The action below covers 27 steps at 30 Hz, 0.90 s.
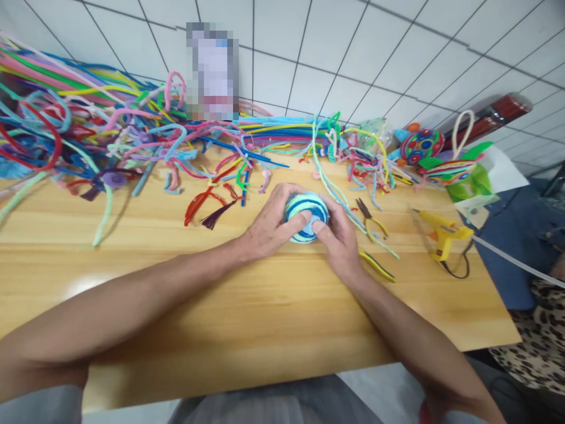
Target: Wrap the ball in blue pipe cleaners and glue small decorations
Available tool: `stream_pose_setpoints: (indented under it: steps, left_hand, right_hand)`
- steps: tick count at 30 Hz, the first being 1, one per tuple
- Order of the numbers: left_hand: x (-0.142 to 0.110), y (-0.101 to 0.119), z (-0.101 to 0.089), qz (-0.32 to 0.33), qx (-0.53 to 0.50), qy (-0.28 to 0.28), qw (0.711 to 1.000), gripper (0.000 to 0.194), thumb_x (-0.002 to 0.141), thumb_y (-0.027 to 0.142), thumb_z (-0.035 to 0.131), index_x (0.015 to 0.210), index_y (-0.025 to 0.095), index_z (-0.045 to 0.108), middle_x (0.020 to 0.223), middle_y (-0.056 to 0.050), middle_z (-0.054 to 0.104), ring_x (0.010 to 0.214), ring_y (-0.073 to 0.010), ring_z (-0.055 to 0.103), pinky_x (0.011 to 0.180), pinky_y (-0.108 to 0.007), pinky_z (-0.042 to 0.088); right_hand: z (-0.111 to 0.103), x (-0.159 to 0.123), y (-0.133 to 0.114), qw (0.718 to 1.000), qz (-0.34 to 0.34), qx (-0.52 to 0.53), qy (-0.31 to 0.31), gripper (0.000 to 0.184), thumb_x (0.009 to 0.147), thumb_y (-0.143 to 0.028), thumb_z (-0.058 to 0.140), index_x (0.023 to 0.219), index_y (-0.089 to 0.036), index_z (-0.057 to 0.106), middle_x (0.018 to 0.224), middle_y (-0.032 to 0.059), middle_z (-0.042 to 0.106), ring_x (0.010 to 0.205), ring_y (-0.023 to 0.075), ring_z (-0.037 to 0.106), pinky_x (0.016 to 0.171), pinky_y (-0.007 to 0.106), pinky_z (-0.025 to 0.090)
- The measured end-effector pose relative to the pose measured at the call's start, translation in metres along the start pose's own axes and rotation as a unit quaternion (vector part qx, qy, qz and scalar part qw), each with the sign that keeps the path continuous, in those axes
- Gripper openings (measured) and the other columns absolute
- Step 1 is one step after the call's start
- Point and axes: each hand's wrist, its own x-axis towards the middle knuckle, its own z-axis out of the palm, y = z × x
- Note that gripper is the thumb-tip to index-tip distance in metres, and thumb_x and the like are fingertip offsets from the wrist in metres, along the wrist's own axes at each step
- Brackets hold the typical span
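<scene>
Between my two hands, over the middle of the wooden table point(212, 312), is a round coil of pipe cleaners point(306, 203) in blue, light blue and pale green rings. My left hand point(278, 224) wraps its left side, the thumb pressing on the coil's face. My right hand point(339, 235) grips the right side, its thumb also on the face near the centre. The fingers behind the coil are partly hidden. Close to my right hand lie pliers with yellow handles point(371, 219) and a second yellow-and-black handled tool point(377, 265), whose head my hand hides.
Heaps of coloured pipe cleaners point(110, 112) line the back along the tiled wall. A yellow glue gun point(445, 232) lies at right, its cord hanging off the table. Red scraps point(198, 203) and a dark tassel point(218, 215) lie left of my hands. Patterned clothing point(529, 347) shows at far right.
</scene>
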Motion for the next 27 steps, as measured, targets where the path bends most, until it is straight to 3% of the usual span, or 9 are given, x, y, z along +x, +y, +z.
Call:
stream_pose_setpoints:
  steps: [22, 27]
  left_hand:
    - [0.0018, -0.0072, 0.0009, 0.07, 0.068, 0.013, 0.995, 0.038, 0.1, 0.044, 0.06, 0.127, 0.02, 0.048, 0.125, -0.012, 0.058, 0.119, -0.0254, 0.057, 0.105, -0.044, 0.05]
    - [0.0004, -0.0082, 0.0018, 0.082, 0.061, 0.02, 0.995, 0.038, 0.1, 0.043, 0.061, 0.128, 0.019, 0.049, 0.125, -0.013, 0.059, 0.12, -0.0256, 0.058, 0.105, -0.043, 0.05]
  right_hand:
    - [0.0057, -0.0042, 0.0008, 0.999, 0.005, 0.022, 0.022, 0.049, 0.098, -0.05, 0.068, 0.142, -0.03, 0.057, 0.142, 0.0062, 0.061, 0.133, 0.0274, 0.057, 0.118, 0.049, 0.046]
    - [0.0068, -0.0037, -0.0033, 0.996, 0.031, 0.076, 0.03, 0.05, 0.094, -0.049, 0.074, 0.139, -0.03, 0.059, 0.14, 0.0053, 0.062, 0.13, 0.0267, 0.059, 0.116, 0.047, 0.048]
